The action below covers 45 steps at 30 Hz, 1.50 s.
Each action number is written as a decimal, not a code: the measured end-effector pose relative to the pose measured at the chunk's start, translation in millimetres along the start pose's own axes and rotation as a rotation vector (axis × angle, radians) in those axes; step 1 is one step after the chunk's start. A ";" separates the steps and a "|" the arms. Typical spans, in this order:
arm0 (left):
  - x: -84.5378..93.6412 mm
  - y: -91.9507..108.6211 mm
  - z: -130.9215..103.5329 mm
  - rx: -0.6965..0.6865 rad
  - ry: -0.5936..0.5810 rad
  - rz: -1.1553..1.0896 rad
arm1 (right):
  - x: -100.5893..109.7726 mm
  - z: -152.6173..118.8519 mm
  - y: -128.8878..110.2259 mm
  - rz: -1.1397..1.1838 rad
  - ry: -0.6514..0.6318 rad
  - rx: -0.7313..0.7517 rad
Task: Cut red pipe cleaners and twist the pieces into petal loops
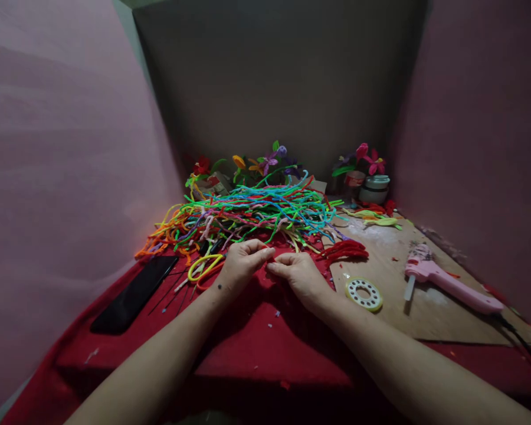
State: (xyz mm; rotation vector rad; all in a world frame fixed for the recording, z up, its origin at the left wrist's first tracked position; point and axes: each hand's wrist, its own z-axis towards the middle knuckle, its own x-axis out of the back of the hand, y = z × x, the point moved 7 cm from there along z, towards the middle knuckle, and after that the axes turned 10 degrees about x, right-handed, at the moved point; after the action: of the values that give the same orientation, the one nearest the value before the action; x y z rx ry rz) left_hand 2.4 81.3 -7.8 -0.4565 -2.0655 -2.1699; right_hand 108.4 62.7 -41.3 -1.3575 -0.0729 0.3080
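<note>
My left hand [241,264] and my right hand [301,278] meet over the middle of the red cloth, thumbs and forefingers pinched. A short bit of red pipe cleaner [271,258] shows between the fingertips; most of it is hidden by them. Just beyond the hands lies a big tangled heap of coloured pipe cleaners [265,203]. A yellow pipe cleaner loop [199,268] rests beside my left wrist. Several bent red pipe cleaners [345,250] lie in a bundle to the right of my right hand.
A black phone [133,295] lies at left, near thin dark sticks. On a brown board [398,324] at right are a tape roll [363,294] and a corded pink glue gun [451,283]. Pipe cleaner flowers [269,160] and a lidded jar [374,190] stand behind. Pink walls flank both sides.
</note>
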 end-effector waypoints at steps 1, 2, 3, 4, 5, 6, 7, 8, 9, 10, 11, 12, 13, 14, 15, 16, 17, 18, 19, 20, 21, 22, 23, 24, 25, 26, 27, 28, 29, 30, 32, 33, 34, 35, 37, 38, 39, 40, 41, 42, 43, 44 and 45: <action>-0.6 -1.9 0.2 0.013 -0.022 -0.024 | -0.9 -0.9 -0.8 0.004 -0.009 -0.008; -1.3 -4.3 0.7 0.033 -0.050 -0.061 | -2.0 -1.7 -2.1 0.013 -0.017 -0.013; -1.9 -6.8 1.5 0.054 -0.079 -0.107 | -2.7 -2.1 -4.1 0.017 -0.020 -0.009; -2.2 -9.0 2.3 0.074 -0.106 -0.155 | -2.5 -2.2 -7.0 0.011 -0.012 0.008; -2.2 -10.7 3.2 0.090 -0.127 -0.198 | -1.1 -1.8 -10.4 -0.005 0.008 0.037; -2.0 -11.6 3.9 0.100 -0.143 -0.229 | 1.2 -1.2 -13.9 -0.027 0.036 0.068; -1.4 -11.7 4.6 0.103 -0.150 -0.248 | 3.5 -0.7 -16.6 -0.047 0.061 0.094; -0.7 -11.3 4.9 0.102 -0.152 -0.253 | 5.6 -0.3 -18.2 -0.060 0.081 0.109; -0.1 -10.4 4.9 0.096 -0.150 -0.241 | 7.2 0.0 -18.4 -0.068 0.093 0.111; 0.5 -8.9 4.5 0.085 -0.143 -0.215 | 7.9 0.1 -17.3 -0.075 0.090 0.098; 1.0 -7.0 3.9 0.071 -0.131 -0.179 | 8.1 0.2 -15.2 -0.081 0.080 0.076; 1.4 -5.0 3.2 0.056 -0.117 -0.134 | 8.0 0.0 -12.8 -0.086 0.067 0.051; 1.2 -3.2 2.4 0.043 -0.108 -0.088 | 7.9 -0.2 -10.6 -0.088 0.056 0.028; 0.3 -2.0 1.7 0.037 -0.107 -0.050 | 7.6 -0.4 -8.4 -0.082 0.045 0.007; -0.9 -1.3 1.2 0.038 -0.111 -0.028 | 7.1 -0.7 -6.6 -0.067 0.035 -0.013; -2.3 -1.4 0.9 0.047 -0.120 -0.022 | 6.7 -0.9 -5.2 -0.045 0.029 -0.029; -3.9 -2.1 0.9 0.062 -0.131 -0.027 | 6.3 -1.0 -4.5 -0.021 0.026 -0.040; -5.3 -3.1 1.0 0.077 -0.141 -0.042 | 5.8 -1.1 -4.1 0.001 0.022 -0.052; -6.3 -4.2 1.1 0.089 -0.149 -0.065 | 5.5 -1.1 -3.8 0.023 0.022 -0.062; -7.4 -5.3 1.1 0.100 -0.157 -0.092 | 5.6 -0.9 -3.9 0.046 0.030 -0.069; -8.5 -6.5 1.0 0.112 -0.166 -0.120 | 6.4 -0.5 -4.0 0.068 0.047 -0.072; -9.7 -7.9 0.8 0.125 -0.179 -0.150 | 7.9 0.1 -3.9 0.092 0.072 -0.074; -11.3 -9.5 0.3 0.141 -0.199 -0.182 | 10.0 1.0 -3.7 0.117 0.105 -0.072; -13.5 -11.3 -0.3 0.160 -0.227 -0.209 | 12.6 2.0 -3.3 0.138 0.140 -0.064; -16.1 -13.2 -1.1 0.184 -0.259 -0.231 | 15.3 3.2 -2.9 0.160 0.175 -0.054; -19.0 -15.3 -1.9 0.211 -0.294 -0.247 | 17.8 4.3 -2.0 0.187 0.206 -0.046; -21.6 -17.3 -2.6 0.236 -0.324 -0.260 | 19.9 5.3 -0.7 0.219 0.233 -0.043; -23.7 -19.2 -3.2 0.259 -0.345 -0.270 | 21.5 6.0 0.7 0.255 0.256 -0.046; -25.1 -20.9 -3.4 0.279 -0.354 -0.275 | 22.5 6.4 2.1 0.290 0.275 -0.055; -25.8 -22.5 -3.2 0.296 -0.351 -0.276 | 23.1 6.5 3.4 0.320 0.289 -0.067; -25.4 -25.1 -2.5 0.316 -0.322 -0.268 | 22.8 6.0 4.1 0.356 0.302 -0.089; -24.9 -26.1 -2.1 0.322 -0.304 -0.269 | 21.8 5.6 3.6 0.367 0.298 -0.095; -24.6 -26.8 -1.9 0.326 -0.293 -0.273 | 20.6 5.3 2.9 0.378 0.290 -0.097; -24.6 -27.3 -1.9 0.329 -0.288 -0.281 | 19.2 5.1 2.1 0.389 0.281 -0.092; -25.1 -27.8 -2.3 0.332 -0.291 -0.297 | 16.7 5.2 1.5 0.415 0.261 -0.075; -25.5 -27.9 -2.7 0.332 -0.297 -0.295 | 16.2 5.4 2.1 0.425 0.256 -0.066; -25.5 -28.0 -2.9 0.332 -0.298 -0.282 | 16.5 5.6 3.2 0.435 0.259 -0.055; -25.1 -27.9 -2.9 0.328 -0.293 -0.263 | 17.2 6.1 4.5 0.444 0.265 -0.044; -24.6 -27.6 -2.7 0.321 -0.286 -0.243 | 18.3 6.5 5.8 0.450 0.272 -0.035; -23.9 -26.7 -2.3 0.307 -0.278 -0.228 | 19.1 7.0 6.8 0.456 0.273 -0.029; -23.4 -25.5 -1.8 0.290 -0.273 -0.220 | 19.7 7.5 7.4 0.460 0.270 -0.028; -23.3 -24.3 -1.4 0.275 -0.273 -0.222 | 19.9 7.8 7.6 0.464 0.264 -0.032; -23.9 -23.6 -1.3 0.268 -0.284 -0.225 | 20.2 7.9 7.0 0.462 0.257 -0.036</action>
State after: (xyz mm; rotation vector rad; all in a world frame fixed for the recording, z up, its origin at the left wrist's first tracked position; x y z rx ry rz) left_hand 18.2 78.6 -37.4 -0.5515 -2.6324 -1.9883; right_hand 124.7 76.7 -48.9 -1.4308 0.4569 0.5169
